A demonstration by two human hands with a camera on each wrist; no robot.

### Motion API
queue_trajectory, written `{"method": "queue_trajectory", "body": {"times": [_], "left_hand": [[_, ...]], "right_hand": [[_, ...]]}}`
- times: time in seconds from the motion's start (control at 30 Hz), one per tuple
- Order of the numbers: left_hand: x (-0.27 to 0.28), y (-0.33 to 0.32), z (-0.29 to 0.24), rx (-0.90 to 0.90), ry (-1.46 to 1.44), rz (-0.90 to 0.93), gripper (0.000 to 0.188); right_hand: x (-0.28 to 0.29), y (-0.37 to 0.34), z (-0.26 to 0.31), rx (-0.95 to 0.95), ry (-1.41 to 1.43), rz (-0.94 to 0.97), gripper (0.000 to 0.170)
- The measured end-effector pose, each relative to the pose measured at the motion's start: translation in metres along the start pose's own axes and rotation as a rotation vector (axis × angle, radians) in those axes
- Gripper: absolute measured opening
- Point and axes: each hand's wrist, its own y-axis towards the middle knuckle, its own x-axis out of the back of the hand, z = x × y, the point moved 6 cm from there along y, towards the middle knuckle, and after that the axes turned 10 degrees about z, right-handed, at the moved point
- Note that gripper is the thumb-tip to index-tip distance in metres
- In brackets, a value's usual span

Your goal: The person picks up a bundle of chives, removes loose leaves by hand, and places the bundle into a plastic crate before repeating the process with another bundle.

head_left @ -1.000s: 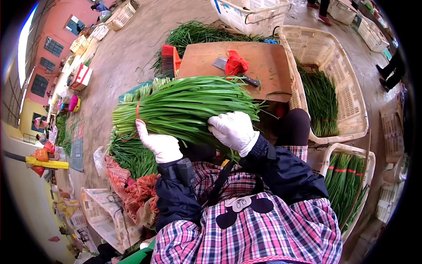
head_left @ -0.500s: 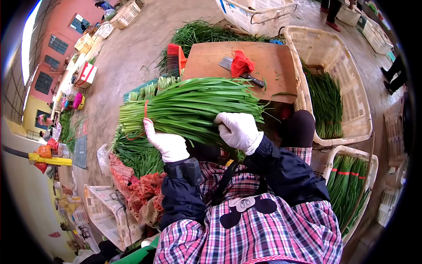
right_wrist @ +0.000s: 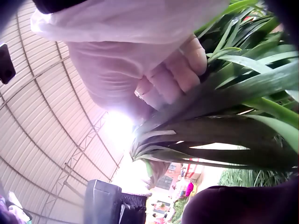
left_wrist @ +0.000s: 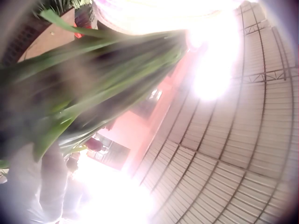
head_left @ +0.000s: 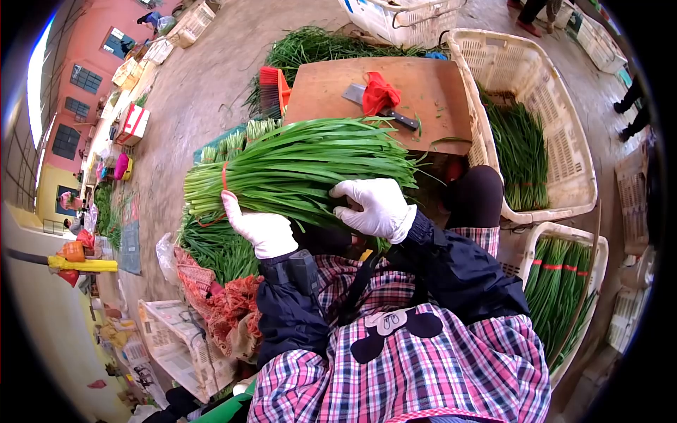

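A thick bunch of garlic chives (head_left: 317, 151) lies across the person's front in the head view, pale cut ends at left, banded in red. My white-gloved left hand (head_left: 261, 229) holds it from below near the band, thumb up along its near side; the other fingers are hidden underneath. At the leafy near edge is my gloved right hand (head_left: 377, 206), index finger and thumb parted. Its curled fingers (right_wrist: 175, 77) lie against the leaves in the right wrist view. The left wrist view shows blurred leaves (left_wrist: 103, 88) and the right-hand glove (left_wrist: 39, 186).
Beyond the bunch, a cleaver (head_left: 402, 120) with a red cloth (head_left: 381, 94) lies on a wooden board (head_left: 324, 84). An orange brush (head_left: 271, 92) stands beside it. Crates at right hold chives: a large one (head_left: 568, 120) and a smaller one (head_left: 599, 275). More chives (head_left: 218, 247) lie at left.
The right hand's thumb and index finger have parted, after being closed together at the leaves half a second ago. The left hand keeps its hold near the band.
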Motion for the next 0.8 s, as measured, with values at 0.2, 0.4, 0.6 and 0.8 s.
{"method": "queue_trajectory", "body": {"times": [0.2, 0.4, 0.6, 0.8], "left_hand": [[-0.014, -0.009, -0.005, 0.008, 0.018, -0.040, 0.064], [-0.010, -0.006, -0.002, 0.016, -0.002, 0.008, 0.065], [-0.016, -0.009, -0.003, 0.015, -0.003, 0.013, 0.065], [-0.012, -0.008, -0.004, 0.019, -0.021, 0.037, 0.065]], "right_hand": [[-0.006, 0.003, -0.007, 0.035, -0.019, -0.126, 0.022], [-0.010, 0.011, 0.000, 0.063, -0.103, -0.095, 0.020], [-0.015, 0.015, -0.002, 0.055, -0.111, -0.071, 0.016], [-0.014, 0.011, -0.009, 0.007, 0.109, -0.052, 0.016]]}}
